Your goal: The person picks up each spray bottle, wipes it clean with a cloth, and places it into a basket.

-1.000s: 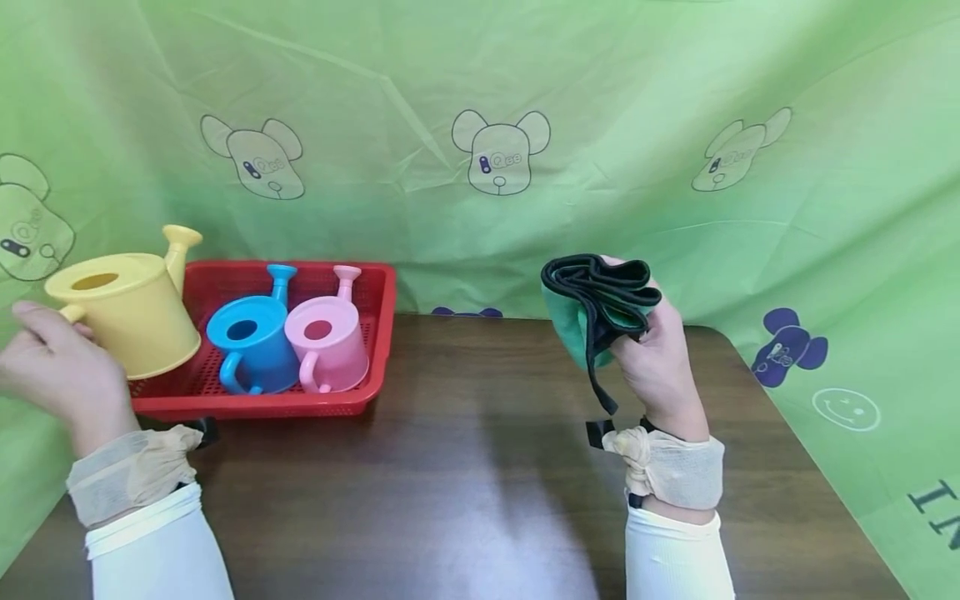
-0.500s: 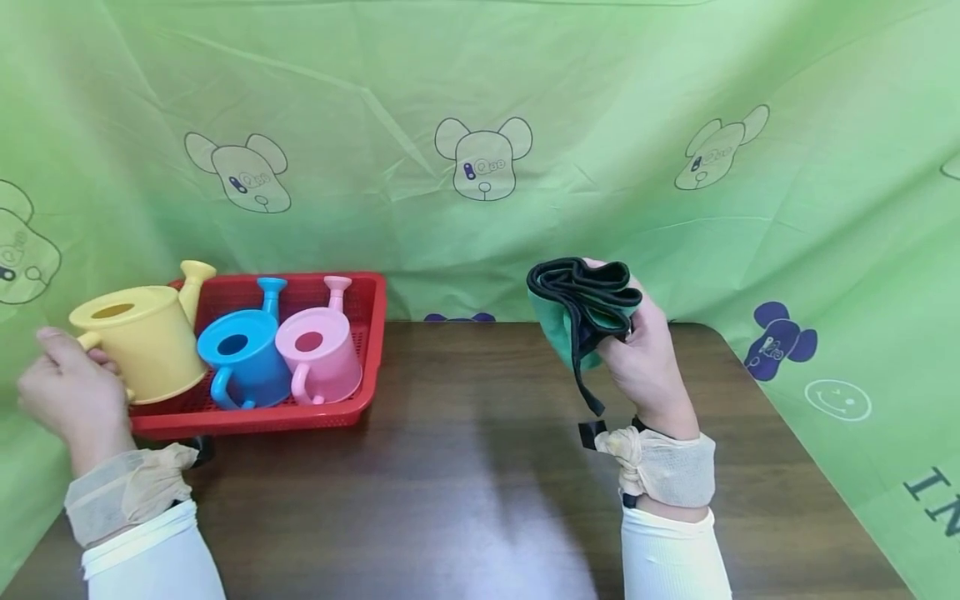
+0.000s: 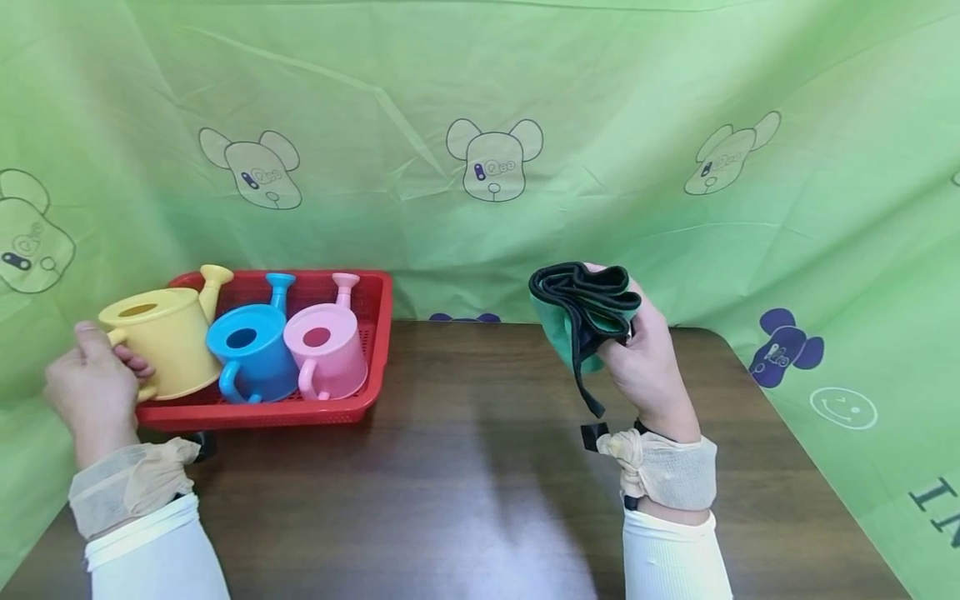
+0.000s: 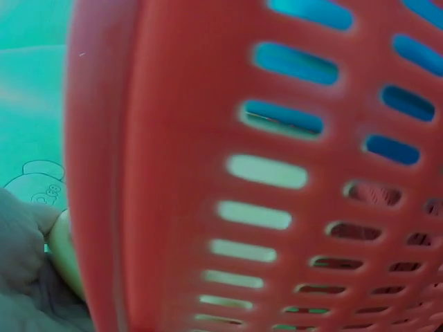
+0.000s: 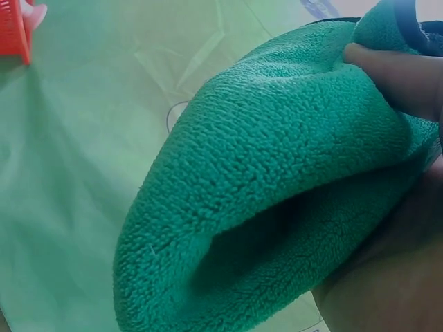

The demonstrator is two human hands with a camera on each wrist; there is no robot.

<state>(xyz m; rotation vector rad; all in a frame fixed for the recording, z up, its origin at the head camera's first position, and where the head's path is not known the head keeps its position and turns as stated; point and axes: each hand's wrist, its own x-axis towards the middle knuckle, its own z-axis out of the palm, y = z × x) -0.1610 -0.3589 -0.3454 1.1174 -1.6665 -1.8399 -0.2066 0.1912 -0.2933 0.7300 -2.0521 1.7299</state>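
Observation:
My left hand (image 3: 97, 375) grips the handle of a yellow watering can (image 3: 172, 346), which sits at the left end of a red perforated basket (image 3: 300, 412). Beside it in the basket stand a blue watering can (image 3: 258, 358) and a pink watering can (image 3: 333, 354), spouts toward the back. In the left wrist view the basket's slotted wall (image 4: 173, 173) hides most of the yellow can. On the right, my right hand (image 3: 645, 358) holds a folded green cloth (image 5: 263, 138) with black edging, raised over the table, its black strap dangling.
A brown wooden table (image 3: 450, 467) lies below both hands. Behind and around it hangs a green sheet (image 3: 600, 100) printed with bear heads. The basket stands at the table's back left, close to the sheet.
My left hand has lowered the yellow watering can and moved it right, in among the others in the basket. The right hand keeps its hold on the cloth, nearly still.

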